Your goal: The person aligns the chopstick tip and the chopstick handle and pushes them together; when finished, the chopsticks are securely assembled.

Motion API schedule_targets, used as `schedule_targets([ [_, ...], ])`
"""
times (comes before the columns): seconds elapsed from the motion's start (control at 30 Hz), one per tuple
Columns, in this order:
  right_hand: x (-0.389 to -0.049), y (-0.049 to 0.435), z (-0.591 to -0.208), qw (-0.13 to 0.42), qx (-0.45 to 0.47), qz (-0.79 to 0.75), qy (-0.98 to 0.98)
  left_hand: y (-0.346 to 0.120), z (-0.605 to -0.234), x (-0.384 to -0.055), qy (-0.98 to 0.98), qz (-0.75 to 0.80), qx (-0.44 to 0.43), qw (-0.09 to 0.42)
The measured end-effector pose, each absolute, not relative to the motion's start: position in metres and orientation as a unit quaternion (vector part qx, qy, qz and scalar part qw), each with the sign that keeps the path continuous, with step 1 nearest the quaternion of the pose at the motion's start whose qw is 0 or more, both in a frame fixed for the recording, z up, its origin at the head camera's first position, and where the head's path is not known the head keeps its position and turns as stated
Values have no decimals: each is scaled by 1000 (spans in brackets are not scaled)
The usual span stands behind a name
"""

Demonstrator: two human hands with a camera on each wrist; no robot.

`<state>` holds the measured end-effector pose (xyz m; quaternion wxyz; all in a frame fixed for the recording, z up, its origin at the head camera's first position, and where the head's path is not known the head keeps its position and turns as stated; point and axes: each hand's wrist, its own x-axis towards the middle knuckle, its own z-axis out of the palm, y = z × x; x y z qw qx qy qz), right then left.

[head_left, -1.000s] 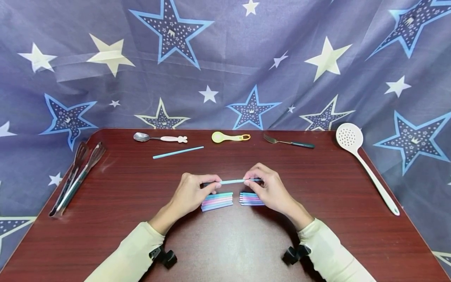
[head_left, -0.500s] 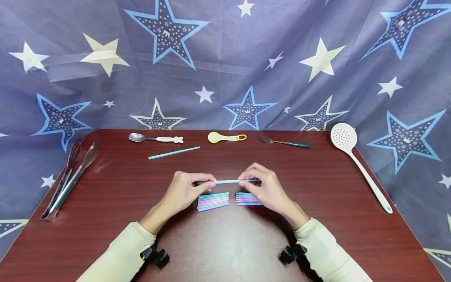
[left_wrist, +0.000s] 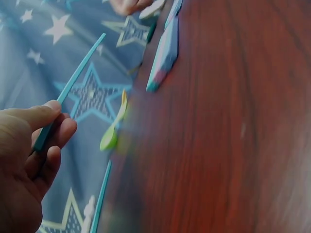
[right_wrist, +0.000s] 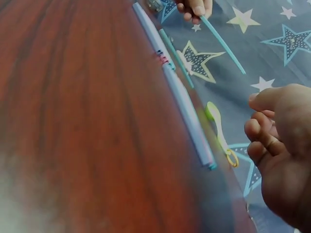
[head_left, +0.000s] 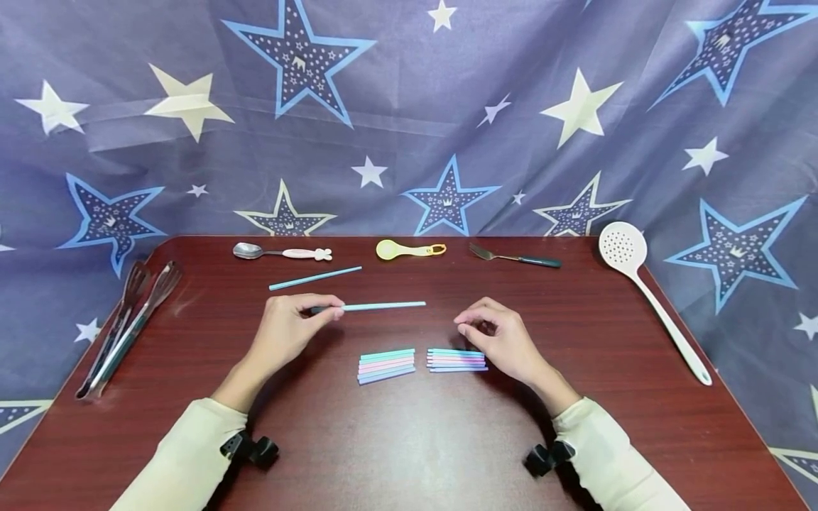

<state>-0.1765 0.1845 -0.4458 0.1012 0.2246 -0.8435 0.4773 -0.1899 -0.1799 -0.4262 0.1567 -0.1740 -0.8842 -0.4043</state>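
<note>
My left hand [head_left: 295, 323] pinches a thin light-blue stick [head_left: 386, 306] near its left end, thumb against fingers. The stick points right, above the table. In the left wrist view that stick [left_wrist: 80, 70] slants up from the fingers. My right hand [head_left: 501, 333] holds nothing; its fingers are loosely bent, apart from the stick and over the right end of a bundle. Two bundles of short pastel sticks, a left one [head_left: 386, 365] and a right one [head_left: 455, 360], lie side by side with a small gap. A second light-blue stick [head_left: 315, 278] lies farther back.
Along the back edge lie a spoon [head_left: 281, 252] with a pale handle, a yellow measuring spoon [head_left: 409, 250] and a dark-handled fork [head_left: 515, 257]. Metal tongs [head_left: 131, 330] lie at the left edge, a white skimmer [head_left: 652, 298] at the right. A star-patterned cloth [head_left: 396, 106] hangs behind.
The right hand has let go of the light-blue stick and shifted slightly right. The left hand has carried the stick left and a little farther back. The bundles stay put.
</note>
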Motion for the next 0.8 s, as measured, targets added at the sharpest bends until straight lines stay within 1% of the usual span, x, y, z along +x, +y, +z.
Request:
schedule_targets([
  [0.13,-175,187,-450,67,225,459,-857,-196,-431,-199,-890,-392,-140,186],
  [0.4,-171,191,-459,7,241,434,-868,-221,-446,-215,-901,-372,-80,211],
  [0.6,-170,192,-462,-4,251,423,-870,-238,-459,-228,-906,-360,-45,218],
  [0.8,-170,192,-463,-7,257,415,-873,-248,-469,-235,-908,-354,-42,219],
])
